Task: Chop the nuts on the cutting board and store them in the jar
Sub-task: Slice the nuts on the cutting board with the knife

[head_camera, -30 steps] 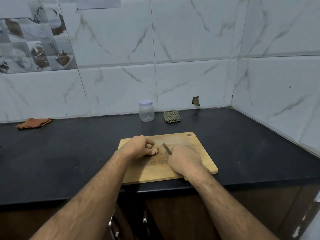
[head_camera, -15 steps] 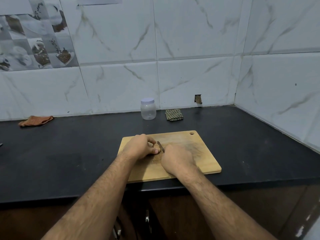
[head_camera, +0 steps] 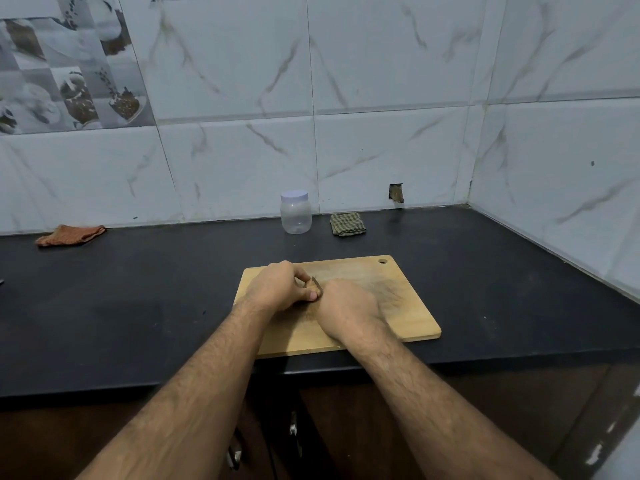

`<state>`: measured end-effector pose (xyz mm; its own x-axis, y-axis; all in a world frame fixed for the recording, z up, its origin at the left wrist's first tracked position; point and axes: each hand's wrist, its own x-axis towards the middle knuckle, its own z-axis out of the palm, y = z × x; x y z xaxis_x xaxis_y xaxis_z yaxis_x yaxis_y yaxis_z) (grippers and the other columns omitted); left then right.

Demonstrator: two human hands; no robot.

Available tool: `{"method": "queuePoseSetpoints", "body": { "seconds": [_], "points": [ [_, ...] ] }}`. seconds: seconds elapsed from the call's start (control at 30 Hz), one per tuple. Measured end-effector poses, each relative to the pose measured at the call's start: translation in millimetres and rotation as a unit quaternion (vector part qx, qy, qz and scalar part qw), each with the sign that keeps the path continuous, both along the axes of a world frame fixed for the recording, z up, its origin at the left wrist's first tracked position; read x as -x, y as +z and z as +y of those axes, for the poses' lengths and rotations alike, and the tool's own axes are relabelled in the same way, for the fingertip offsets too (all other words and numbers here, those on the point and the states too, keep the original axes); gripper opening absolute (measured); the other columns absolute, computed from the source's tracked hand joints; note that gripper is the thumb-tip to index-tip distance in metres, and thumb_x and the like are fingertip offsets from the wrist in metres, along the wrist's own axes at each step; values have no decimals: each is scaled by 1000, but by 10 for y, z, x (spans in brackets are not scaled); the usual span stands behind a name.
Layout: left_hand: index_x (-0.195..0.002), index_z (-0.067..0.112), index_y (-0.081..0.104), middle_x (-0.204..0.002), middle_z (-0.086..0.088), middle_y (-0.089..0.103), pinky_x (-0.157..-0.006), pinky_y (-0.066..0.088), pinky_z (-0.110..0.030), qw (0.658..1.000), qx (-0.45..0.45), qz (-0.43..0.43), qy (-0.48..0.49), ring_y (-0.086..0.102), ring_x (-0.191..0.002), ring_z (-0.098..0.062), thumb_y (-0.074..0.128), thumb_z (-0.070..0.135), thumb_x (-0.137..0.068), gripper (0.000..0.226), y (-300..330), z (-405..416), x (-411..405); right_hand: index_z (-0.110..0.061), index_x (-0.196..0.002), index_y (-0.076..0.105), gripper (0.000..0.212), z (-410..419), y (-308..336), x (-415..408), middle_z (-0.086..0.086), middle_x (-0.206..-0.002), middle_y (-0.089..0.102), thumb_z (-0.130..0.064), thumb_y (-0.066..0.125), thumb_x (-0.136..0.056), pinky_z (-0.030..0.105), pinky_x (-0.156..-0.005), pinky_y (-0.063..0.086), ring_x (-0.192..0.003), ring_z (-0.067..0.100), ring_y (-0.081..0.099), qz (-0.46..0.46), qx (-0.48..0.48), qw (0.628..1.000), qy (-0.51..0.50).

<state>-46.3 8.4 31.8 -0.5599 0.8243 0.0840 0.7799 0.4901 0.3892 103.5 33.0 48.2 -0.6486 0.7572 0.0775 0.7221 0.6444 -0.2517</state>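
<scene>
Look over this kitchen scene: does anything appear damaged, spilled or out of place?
One thing: a small broken hole in the wall tile just above the black counter, right of the jar. The cutting board lies slightly askew to the counter edge. Nothing looks spilled.

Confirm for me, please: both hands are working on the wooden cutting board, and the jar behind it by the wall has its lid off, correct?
Not quite. In the head view the jar by the wall has its pale lid on. The rest holds: the left hand and right hand are both on the wooden cutting board.
</scene>
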Motion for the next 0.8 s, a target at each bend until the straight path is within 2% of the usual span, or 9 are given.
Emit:
{"method": "queuePoseSetpoints", "body": {
  "seconds": [0.13, 0.23, 0.8],
  "points": [
    [-116, 29, 70, -105, 5, 72, -89, 53, -32, 1000, 2, 22, 2, 65, -97, -14, 78, 44, -79, 41, 1, -4, -38, -16, -117, 61, 22, -23, -17, -24, 4, -114, 63, -16, 49, -99, 30, -69, 42, -99, 21, 59, -7, -10, 1000, -9],
    [-114, 30, 71, -103, 5, 73, -88, 53, -32, 1000, 1, 22, 8, 65, -96, -14, 78, 45, -79, 40, 3, -11, -40, -17, -119, 61, 23, -25, -14, 31, 4, -116, 62, -15, 50, -98, 29, -71, 43, -105, 21, 60, -9, -20, 1000, -7],
    [-118, 24, 69, -111, 1, 72, -93, 51, -34, 1000, -6, -1, 19, 64, -105, -17, 78, 45, -79, 45, -1, -17, -74, -17, -120, 62, 26, 17, -30, -96, 3, -118, 64, -13, 52, -97, 31, -72, 44, -108, 21, 61, -47, -34, 998, -18]
  ]
}}
